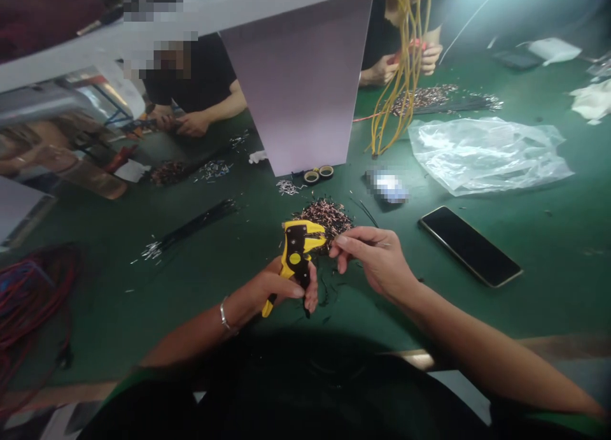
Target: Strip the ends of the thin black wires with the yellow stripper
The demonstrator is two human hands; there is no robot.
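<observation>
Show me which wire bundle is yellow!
The long yellow bundle hanging upright; the black bundle and the red-and-blue coil lie flat.

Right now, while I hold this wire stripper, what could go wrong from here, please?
The right hand pinches a thin wire close to the yellow wire stripper in the left hand, so bare fingertips might get nipped. The heap of short wire pieces lies just behind the tool and could snag or scatter. Loose bits might also reach the smartphone.
</observation>
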